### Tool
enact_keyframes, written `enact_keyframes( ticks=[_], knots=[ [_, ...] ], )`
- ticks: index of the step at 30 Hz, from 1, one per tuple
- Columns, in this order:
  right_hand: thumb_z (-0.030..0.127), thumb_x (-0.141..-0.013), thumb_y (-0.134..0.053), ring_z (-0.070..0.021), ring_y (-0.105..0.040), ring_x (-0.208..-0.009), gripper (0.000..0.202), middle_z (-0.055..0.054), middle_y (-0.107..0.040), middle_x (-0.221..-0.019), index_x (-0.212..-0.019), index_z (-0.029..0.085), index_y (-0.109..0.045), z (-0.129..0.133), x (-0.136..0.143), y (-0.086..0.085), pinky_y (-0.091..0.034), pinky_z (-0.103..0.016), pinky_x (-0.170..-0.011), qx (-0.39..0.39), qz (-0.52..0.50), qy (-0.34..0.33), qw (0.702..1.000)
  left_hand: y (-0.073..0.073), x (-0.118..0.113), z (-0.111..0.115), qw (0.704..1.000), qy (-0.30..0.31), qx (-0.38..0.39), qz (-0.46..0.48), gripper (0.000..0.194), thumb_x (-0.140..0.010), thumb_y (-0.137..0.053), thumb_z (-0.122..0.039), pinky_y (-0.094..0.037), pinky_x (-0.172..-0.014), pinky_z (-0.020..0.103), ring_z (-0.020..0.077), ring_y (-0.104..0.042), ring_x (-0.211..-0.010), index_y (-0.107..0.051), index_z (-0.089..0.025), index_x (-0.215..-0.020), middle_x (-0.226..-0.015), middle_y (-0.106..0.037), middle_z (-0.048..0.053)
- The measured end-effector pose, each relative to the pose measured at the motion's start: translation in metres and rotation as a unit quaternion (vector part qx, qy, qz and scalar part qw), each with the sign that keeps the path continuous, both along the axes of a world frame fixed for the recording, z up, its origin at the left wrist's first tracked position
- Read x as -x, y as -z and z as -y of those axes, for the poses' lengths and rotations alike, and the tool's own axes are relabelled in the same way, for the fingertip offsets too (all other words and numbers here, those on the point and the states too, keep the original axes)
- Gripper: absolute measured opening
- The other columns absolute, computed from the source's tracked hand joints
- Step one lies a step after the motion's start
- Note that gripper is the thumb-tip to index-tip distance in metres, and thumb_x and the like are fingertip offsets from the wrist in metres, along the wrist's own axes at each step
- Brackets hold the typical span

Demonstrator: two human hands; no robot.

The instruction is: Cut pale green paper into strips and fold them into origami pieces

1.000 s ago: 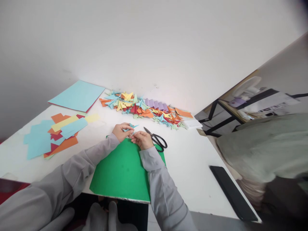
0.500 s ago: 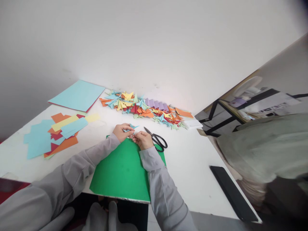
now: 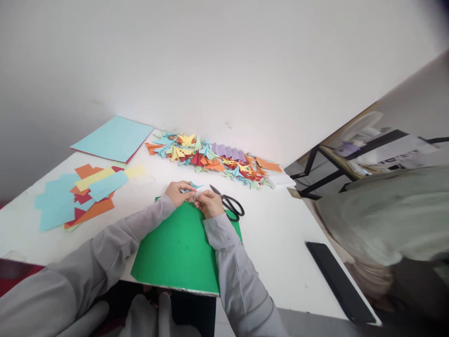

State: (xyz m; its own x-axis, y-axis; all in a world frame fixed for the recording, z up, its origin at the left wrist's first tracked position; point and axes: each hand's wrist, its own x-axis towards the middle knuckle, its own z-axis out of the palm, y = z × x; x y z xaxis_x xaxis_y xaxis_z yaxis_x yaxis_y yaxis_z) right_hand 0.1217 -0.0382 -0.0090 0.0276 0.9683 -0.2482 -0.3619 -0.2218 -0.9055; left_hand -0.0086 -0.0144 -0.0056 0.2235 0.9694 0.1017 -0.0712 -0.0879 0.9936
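Between my two hands is a small light-blue folded paper figure, its pointed tips sticking out past the fingers. My left hand pinches it from the left. The fingertips of my right hand are closed at its near side, and the part they grip is mostly covered. Both hands are over the far edge of a green sheet. Black-handled scissors lie just right of my right hand, blades pointing away, with one handle loop over the green sheet's corner.
A heap of colourful folded paper figures lies along the wall. Loose paper pieces are spread at left, near a stack of blue sheets. A black flat object rests by the right edge. A person in a pale green garment is at right.
Hardly anything differs. The right fingertips have shifted very slightly to the right, and the blue paper's tips have turned a little. Everything on the table stays in place.
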Motion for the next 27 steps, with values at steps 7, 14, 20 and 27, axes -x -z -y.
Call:
enact_keyframes(
  ticks=[7,14,20,27],
  knots=[
    [0.014,-0.038,-0.073,-0.0106,-0.052,-0.033,0.034,0.004,-0.059,-0.04,-0.064,0.018,-0.052,0.001,-0.001,0.0,-0.038,-0.018,-0.034,-0.016,-0.001,0.003,1.0,-0.002,0.001,0.0,1.0,0.004,0.015,0.022,0.023,-0.047,-0.076,-0.03,-0.049,-0.043,0.021,0.0076,-0.056,-0.043,-0.067,-0.012,-0.059,-0.069,-0.058,0.0],
    [0.014,-0.038,-0.076,-0.0124,-0.053,-0.035,0.036,0.002,-0.062,-0.044,-0.065,0.018,-0.053,0.001,-0.003,0.001,-0.041,-0.022,-0.035,-0.027,0.004,0.002,1.0,-0.006,0.002,0.001,1.0,0.011,0.015,0.02,0.021,-0.049,-0.075,-0.029,-0.051,-0.046,0.023,0.0089,-0.056,-0.045,-0.067,-0.012,-0.06,-0.065,-0.059,0.0],
    [0.02,-0.041,-0.08,-0.0132,-0.061,-0.047,0.04,-0.002,-0.068,-0.056,-0.076,0.015,-0.061,0.003,-0.004,-0.001,-0.048,-0.022,-0.045,-0.024,-0.007,-0.025,0.999,0.001,0.003,-0.003,0.998,-0.019,0.04,0.035,0.02,-0.051,-0.074,-0.027,-0.05,-0.046,0.024,0.0097,-0.056,-0.044,-0.068,-0.013,-0.064,-0.064,-0.062,0.001],
    [0.021,-0.045,-0.08,-0.013,-0.064,-0.055,0.037,-0.002,-0.069,-0.063,-0.077,0.016,-0.062,0.004,-0.004,-0.002,-0.049,-0.021,-0.05,-0.035,-0.001,-0.034,0.999,0.011,0.002,-0.01,0.992,-0.031,0.072,0.097,0.024,-0.049,-0.075,-0.027,-0.051,-0.049,0.025,0.0108,-0.057,-0.047,-0.067,-0.011,-0.065,-0.06,-0.061,0.0]
  ],
)
